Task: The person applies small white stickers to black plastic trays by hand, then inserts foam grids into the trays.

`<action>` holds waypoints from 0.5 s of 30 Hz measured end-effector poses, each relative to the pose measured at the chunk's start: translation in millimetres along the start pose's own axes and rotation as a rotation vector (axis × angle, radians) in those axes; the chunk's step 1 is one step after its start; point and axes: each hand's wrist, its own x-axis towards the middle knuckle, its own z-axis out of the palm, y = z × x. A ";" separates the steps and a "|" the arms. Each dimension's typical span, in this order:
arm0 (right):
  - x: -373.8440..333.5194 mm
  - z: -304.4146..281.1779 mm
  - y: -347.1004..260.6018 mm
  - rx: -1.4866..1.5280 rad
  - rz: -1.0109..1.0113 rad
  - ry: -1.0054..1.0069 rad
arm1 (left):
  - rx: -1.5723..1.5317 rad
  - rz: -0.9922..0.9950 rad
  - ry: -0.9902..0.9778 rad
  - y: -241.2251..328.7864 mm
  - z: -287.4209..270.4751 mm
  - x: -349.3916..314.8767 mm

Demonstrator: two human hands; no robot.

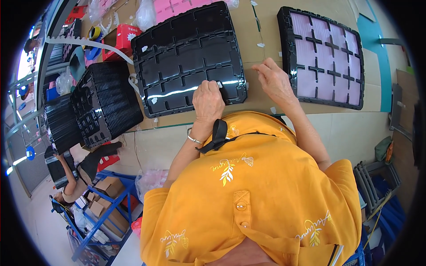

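A large black plastic tray with cross-shaped dividers lies in front of me on the cardboard-covered table. My left hand is over its near edge, fingers curled and closed. A small white scrap shows right by those fingertips; whether they grip it I cannot tell. My right hand hovers between the two trays, thumb and forefinger pinched together; what they hold, if anything, is too small to make out. To its right lies a second black tray, its compartments showing pale pink sheet between black crosses.
Tall stacks of nested black trays stand at the left. Behind them are a red box, a white plastic strip and pink sheets. Small white scraps dot the cardboard. Another person handles black trays at far left.
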 end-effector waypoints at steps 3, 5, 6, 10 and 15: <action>0.2 0.1 2.3 -0.003 0.003 0.011 | -0.022 -0.011 0.017 0.4 -2.1 -0.6; 0.4 -1.1 3.4 -0.006 -0.021 0.018 | -0.044 -0.020 0.028 0.1 -3.8 -1.1; 0.8 -1.3 2.5 -0.005 -0.023 0.017 | -0.063 -0.039 0.010 -0.7 -4.6 -2.1; 2.8 -5.9 -10.3 -0.031 -0.101 0.043 | -0.041 -0.054 -0.089 -3.6 -3.5 -3.1; 4.4 1.7 -20.6 0.011 -0.208 0.056 | -0.180 -0.028 -0.034 0.5 -18.8 -4.0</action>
